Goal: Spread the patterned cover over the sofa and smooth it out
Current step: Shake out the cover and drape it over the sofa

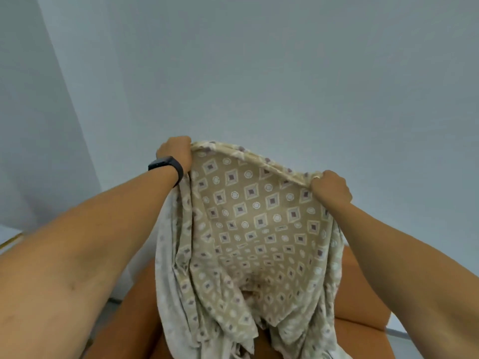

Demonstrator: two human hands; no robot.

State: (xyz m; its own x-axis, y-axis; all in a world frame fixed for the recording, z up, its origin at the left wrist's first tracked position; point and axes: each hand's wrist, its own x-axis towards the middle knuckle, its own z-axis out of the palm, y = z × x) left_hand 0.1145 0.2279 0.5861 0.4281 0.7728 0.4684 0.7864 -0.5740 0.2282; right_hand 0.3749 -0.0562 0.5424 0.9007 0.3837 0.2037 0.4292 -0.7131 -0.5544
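Note:
The patterned cover point(248, 229), beige with white circles and dark-centred diamonds, hangs in loose folds in front of me. My left hand point(176, 151) grips its top hem at the left; a dark band sits on that wrist. My right hand point(330, 187) grips the same hem further right and lower. Both arms are raised, and the hem stretches between the fists. Below the hanging cloth shows the orange sofa point(360, 294), mostly hidden by the cover.
A plain pale wall point(259, 73) fills the view behind the cover, with a corner at the left. A strip of light floor point(404, 330) shows at the lower right beside the sofa.

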